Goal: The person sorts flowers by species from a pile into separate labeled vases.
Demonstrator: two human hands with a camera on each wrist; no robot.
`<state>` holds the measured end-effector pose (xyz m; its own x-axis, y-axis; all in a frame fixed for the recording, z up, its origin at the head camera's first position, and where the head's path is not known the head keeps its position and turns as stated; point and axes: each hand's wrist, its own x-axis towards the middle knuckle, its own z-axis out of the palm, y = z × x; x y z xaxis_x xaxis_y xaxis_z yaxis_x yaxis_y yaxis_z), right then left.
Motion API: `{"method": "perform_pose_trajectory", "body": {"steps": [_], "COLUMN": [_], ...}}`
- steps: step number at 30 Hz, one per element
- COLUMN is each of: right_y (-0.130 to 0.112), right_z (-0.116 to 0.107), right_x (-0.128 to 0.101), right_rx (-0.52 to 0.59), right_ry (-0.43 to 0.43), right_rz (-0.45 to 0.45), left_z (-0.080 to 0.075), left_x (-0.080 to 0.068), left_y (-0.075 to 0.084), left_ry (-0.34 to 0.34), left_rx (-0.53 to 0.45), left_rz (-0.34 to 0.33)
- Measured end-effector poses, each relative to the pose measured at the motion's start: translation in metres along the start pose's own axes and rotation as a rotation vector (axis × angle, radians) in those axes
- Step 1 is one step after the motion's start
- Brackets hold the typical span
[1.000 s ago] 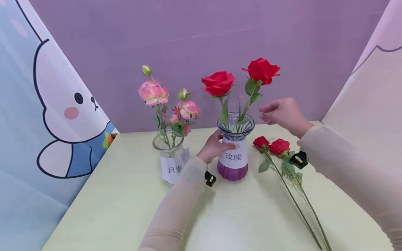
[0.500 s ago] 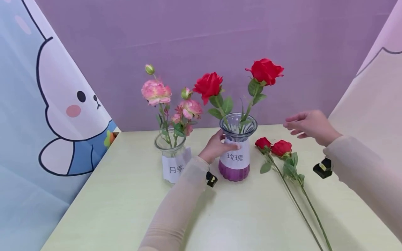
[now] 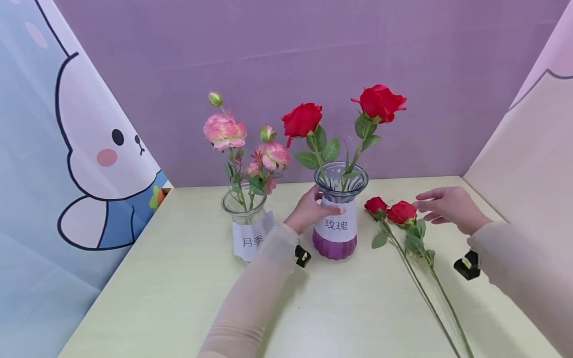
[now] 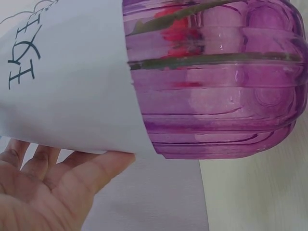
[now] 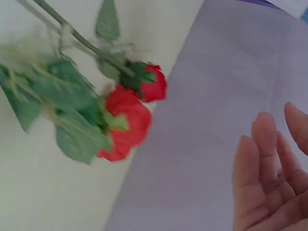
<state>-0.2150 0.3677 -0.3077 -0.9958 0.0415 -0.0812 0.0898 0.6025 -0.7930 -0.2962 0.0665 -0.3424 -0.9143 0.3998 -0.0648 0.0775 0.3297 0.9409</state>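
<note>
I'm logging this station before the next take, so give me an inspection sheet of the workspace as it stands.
Surface: pale green table.
Job's things: purple vase with two red roses; two loose roses lying flat on the table.
Clutter: clear vase of pink flowers.
Hands: left hand grips the purple vase; right hand open beside the loose roses.
Cables: nothing seen.
Surroundings: purple backdrop, bunny panel.

Two vases stood mid-frame: clear vase at left, purple-based vase at right, one paper label each. Red roses numbered four: two upright in purple-based vase, two lying lower right. One pink flower spray in clear vase. Two hands in view.
</note>
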Motion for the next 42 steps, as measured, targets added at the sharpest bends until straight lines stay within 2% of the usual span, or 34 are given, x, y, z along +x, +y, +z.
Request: {"method": "perform_pose_trajectory", "body": {"steps": [6,15,19,23,30,36,39,42], "right_y": [0.022,0.055,0.064,0.069,0.07,0.067,0.066,0.065], "right_z": [0.021,0.052,0.058,0.061,0.071,0.078,0.081,0.084], "right_x": [0.001,-0.011,-0.016,-0.018,-0.013,-0.011,-0.01,-0.009], "right_rx": [0.11,0.16,0.119,0.063,-0.053,-0.172,-0.17,-0.099], "right_ry": [0.036,-0.047,-0.113,-0.157,-0.158,-0.172,-0.179,-0.188], "right_rz": [0.041,0.138,0.176,0.178,0.196,0.167,0.17,0.193], "left_z": [0.001,-0.002,-0.001,0.0,0.0,0.0,0.0,-0.001], "left_x": [0.001,-0.002,-0.001,0.0,0.001,0.003,0.003,0.003], "left_y": [0.0,0.001,0.0,0.001,0.002,0.0,-0.001,-0.001], "left_ry": [0.005,-0.005,-0.002,0.005,-0.002,-0.006,-0.007,-0.001], "left_rx": [0.001,0.009,0.015,0.02,0.024,0.024,0.02,0.016], "left_rz": [-0.009,-0.008,-0.008,-0.015,-0.011,0.005,0.011,0.007]}}
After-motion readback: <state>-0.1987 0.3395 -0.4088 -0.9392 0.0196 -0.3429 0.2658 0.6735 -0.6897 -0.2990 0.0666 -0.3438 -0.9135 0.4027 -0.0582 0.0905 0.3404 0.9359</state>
